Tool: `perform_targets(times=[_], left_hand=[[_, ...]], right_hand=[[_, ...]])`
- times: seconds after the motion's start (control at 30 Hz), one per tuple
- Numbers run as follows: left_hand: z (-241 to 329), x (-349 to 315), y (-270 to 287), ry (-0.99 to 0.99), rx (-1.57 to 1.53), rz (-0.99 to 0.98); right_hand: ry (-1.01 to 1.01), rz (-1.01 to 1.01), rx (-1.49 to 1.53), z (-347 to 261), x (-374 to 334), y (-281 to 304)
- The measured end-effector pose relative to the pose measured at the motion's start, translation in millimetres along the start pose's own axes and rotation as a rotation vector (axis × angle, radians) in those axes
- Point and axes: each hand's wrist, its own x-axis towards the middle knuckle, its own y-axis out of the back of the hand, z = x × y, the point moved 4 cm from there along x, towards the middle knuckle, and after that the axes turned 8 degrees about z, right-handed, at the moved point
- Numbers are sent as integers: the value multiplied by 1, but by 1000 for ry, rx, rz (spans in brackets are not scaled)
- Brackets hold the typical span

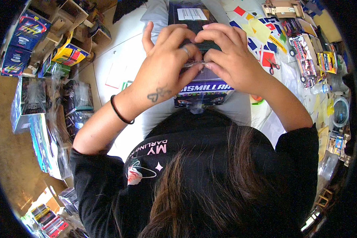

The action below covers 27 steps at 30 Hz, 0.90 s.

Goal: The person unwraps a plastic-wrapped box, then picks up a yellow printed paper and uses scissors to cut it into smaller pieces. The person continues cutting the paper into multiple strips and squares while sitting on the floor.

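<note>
A dark box with purple and white printing [206, 97] rests between my legs, and a white label [192, 14] shows on its far part. Clear plastic film [196, 64] is bunched at the box's middle, and more of it hangs over the near side. My left hand [166, 55] is closed over the box, thumb and fingers pinching the film, little finger raised. Opposite it, my right hand [236, 53] pinches the same film close to the left fingertips. Both hands hide much of the box's top.
To the right lie red-handled scissors [271, 65], coloured paper pieces [258, 29], a toy truck [303, 59] and a round clear-centred roll [340, 111]. At the left stand printed boxes [22, 43], an open carton [69, 16] and plastic-wrapped boxes [32, 95].
</note>
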Motion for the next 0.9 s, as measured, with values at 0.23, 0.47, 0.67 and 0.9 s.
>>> perform_targets(times=[0.23, 0.47, 0.67, 0.9], left_hand=[[5, -2, 1, -62, 87, 111], [0, -8, -2, -56, 63, 176], [-1, -14, -4, -58, 108, 199], [-5, -31, 10, -233, 277, 219]], right_hand=[[43, -56, -62, 8, -6, -3], [-12, -84, -189, 31, -27, 47], [28, 10, -207, -8, -43, 9], [11, 18, -177, -8, -46, 1]])
